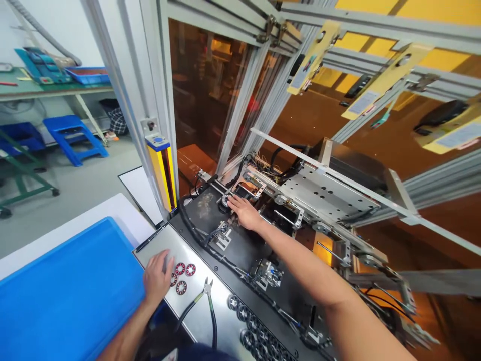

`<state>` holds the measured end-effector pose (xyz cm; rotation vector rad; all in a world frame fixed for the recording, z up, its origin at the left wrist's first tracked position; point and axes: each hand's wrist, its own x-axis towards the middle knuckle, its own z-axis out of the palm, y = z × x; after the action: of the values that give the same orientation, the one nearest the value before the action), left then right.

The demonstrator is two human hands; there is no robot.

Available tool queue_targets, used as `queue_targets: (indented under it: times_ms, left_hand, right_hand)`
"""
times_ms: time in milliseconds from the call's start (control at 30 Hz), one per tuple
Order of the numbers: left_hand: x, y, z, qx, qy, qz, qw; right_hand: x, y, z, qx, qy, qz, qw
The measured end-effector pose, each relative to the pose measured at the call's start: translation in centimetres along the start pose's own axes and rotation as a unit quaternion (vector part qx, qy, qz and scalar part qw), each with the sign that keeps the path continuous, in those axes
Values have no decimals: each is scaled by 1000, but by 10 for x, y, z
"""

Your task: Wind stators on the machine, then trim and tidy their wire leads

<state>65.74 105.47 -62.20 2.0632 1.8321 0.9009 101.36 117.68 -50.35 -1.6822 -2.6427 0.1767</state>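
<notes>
At the far left a green surface (41, 90) carries a shallow blue bin (88, 75), with a blue stool (73, 138) on the floor in front of it. Near left, a large blue tray (75, 296) rests on a white surface (126, 213). To its right comes the silver surface (221, 328), where the left hand (157, 278) lies palm down, its fingers loosely spread and the thumb apart. Four red-and-dark rings (181, 287) sit just right of that hand, the leftmost beside its fingers and partly covered. A yellow-striped post (161, 173) stands beyond them. Right of the rings, cutters (208, 288) lie with tips pointing far and handles parted toward the near side. Farther off, on the black machine bed (203, 208), a round part (225, 200) sits beneath the fingertips of the right hand (245, 212). That hand's fingers stretch left over it; from this angle I cannot tell whether they pinch it or merely touch. Near right of the cutters, dark round housings (252, 325) stand in close rows. Between them and the right forearm is a metal fixture (271, 273).
</notes>
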Motion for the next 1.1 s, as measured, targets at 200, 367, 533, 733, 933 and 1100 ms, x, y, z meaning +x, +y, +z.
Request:
queue_targets:
  times_ms: [200, 367, 533, 733, 933, 1100]
  left_hand:
    - [3, 4, -1, -15, 18, 12, 1000]
    - [4, 10, 3, -75, 42, -31, 996]
    - [5, 8, -1, -80, 45, -31, 995]
    - [-2, -1, -8, -32, -3, -4, 999]
    - [3, -6, -8, -9, -72, 11, 997]
    - [3, -8, -5, 31, -127, 37, 991]
  right_hand:
    - [-12, -20, -37, -18, 88, -8, 996]
    - [-82, -59, -61, -64, 183, -38, 980]
    - [-168, -92, -69, -17, 299, -30, 954]
    - [-283, -150, -45, -7, 413, 152, 898]
    - [-427, -217, 58, -58, 354, 408, 839]
    - [-493, -276, 142, -103, 292, 575, 757]
